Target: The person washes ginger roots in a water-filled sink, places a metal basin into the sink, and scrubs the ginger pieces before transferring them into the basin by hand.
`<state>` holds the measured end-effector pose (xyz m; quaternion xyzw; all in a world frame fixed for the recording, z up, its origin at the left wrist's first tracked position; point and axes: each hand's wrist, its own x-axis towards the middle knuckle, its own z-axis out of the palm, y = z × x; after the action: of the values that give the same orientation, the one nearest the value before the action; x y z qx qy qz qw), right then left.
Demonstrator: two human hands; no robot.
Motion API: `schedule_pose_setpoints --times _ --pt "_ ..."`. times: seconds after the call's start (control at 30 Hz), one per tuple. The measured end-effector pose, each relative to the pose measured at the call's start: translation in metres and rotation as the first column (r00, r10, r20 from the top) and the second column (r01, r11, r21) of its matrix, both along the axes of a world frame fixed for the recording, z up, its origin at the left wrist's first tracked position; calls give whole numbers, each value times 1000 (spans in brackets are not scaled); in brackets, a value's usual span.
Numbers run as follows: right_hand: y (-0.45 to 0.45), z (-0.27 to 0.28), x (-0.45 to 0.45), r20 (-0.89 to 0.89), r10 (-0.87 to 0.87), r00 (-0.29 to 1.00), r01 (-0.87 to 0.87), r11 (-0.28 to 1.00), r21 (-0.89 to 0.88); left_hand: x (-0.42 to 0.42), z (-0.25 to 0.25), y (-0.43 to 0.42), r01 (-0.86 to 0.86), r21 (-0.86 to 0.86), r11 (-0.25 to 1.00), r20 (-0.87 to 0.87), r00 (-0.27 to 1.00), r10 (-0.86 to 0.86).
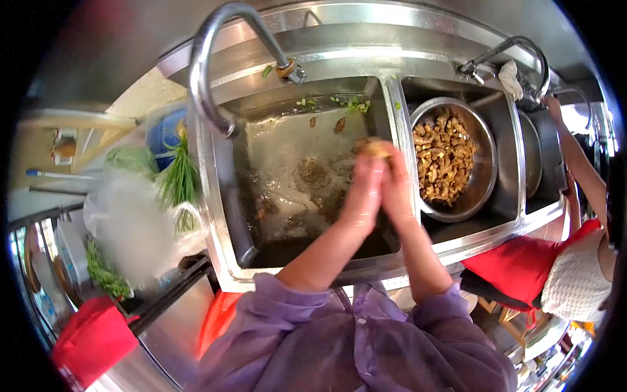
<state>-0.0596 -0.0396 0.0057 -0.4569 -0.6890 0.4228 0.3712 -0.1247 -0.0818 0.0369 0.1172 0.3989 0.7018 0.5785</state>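
Observation:
Both of my hands are pressed together over the right side of the left sink basin, wet and a little blurred. Between the fingers of my left hand and my right hand are brown-yellow pieces that look like ginger; their number is hidden. Murky water stands in the basin below. To the right, a round steel bowl in the middle basin holds a heap of knobbly ginger. Two small brown bits and green leaf scraps lie near the basin's back wall.
A curved faucet arches over the basin's left side; another faucet stands at right with a white cloth. Green stalks and plastic bags crowd the left. Another person's arm reaches in at right.

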Motion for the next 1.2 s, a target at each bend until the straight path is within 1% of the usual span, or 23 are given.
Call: schedule_pose_setpoints --times 0.07,0.1,0.13,0.17,0.2,0.27,0.33,0.37,0.4,0.43,0.5,0.57,0.6,0.63,0.67,0.77,0.8,0.87,0.93,1.0,1.07,1.13,1.2 --pt "18 49 38 -74 -53 996 57 997 58 34 31 25 134 165 977 -79 989 -123" --pt "29 55 60 87 -142 986 136 988 78 56 28 37 196 136 971 -114 977 -181" --pt "38 59 79 135 -193 972 192 981 16 74 22 45 257 101 961 -145 960 -241" --pt "48 54 94 -30 -226 974 215 954 -206 88 21 41 252 14 968 -382 896 -228" --pt "63 30 118 351 -227 909 188 972 140 99 20 29 229 -77 970 -591 773 -229" --pt "65 34 113 637 -407 655 128 890 437 94 12 2 277 19 961 -654 730 -198" --pt "62 40 91 505 -358 785 76 865 496 67 -18 -24 359 -89 929 -492 795 -354" --pt "51 53 63 456 -272 847 20 875 484 45 -43 -40 221 -153 963 -692 672 -264" --pt "51 38 45 428 -177 887 -57 876 479 17 -57 -46 67 -126 990 -699 702 -137" --pt "41 39 12 443 -64 894 -86 947 310 -19 -66 -52 38 -293 955 -696 677 -241" --pt "41 -2 -41 644 162 748 -282 956 87 -92 -113 -67 -105 -285 953 -908 348 -233" --pt "49 -61 -79 807 271 524 -371 926 -71 -152 -136 -78 -287 -647 706 -728 -44 -684" --pt "57 -82 -87 809 280 518 -365 927 -87 -174 -152 -87 -356 -693 627 -640 -97 -762" --pt "62 -101 -92 875 339 344 -346 913 -218 -189 -168 -94 -424 -725 542 -537 -145 -831" --pt "67 -121 -96 902 400 162 -303 890 -340 -198 -183 -95 -412 -737 535 -525 -148 -838" --pt "73 -172 -73 877 479 47 -282 848 -448 -204 -191 -88 -294 -917 272 -268 -54 -962" --pt "70 -186 -63 879 477 -9 -316 833 -455 -201 -202 -90 -282 -923 262 -257 -57 -965" --pt "55 -207 -45 885 464 41 -263 859 -439 -194 -223 -88 -53 -998 15 -16 28 -999" --pt "29 -210 -22 819 515 251 -286 848 -445 -169 -218 -96 -89 -995 41 -51 123 -991" --pt "6 -225 -6 767 622 156 -254 776 -578 -150 -252 -115 -65 -996 55 -62 103 -993" --pt "-19 -223 -8 724 647 239 -105 759 -643 -133 -286 -133 2 -998 70 -69 106 -992" --pt "-38 -254 -17 542 705 458 158 535 -830 -122 -289 -140 139 -988 61 -32 206 -978" --pt "-50 -248 -16 437 729 527 46 489 -871 -114 -288 -145 243 -967 74 19 359 -933"
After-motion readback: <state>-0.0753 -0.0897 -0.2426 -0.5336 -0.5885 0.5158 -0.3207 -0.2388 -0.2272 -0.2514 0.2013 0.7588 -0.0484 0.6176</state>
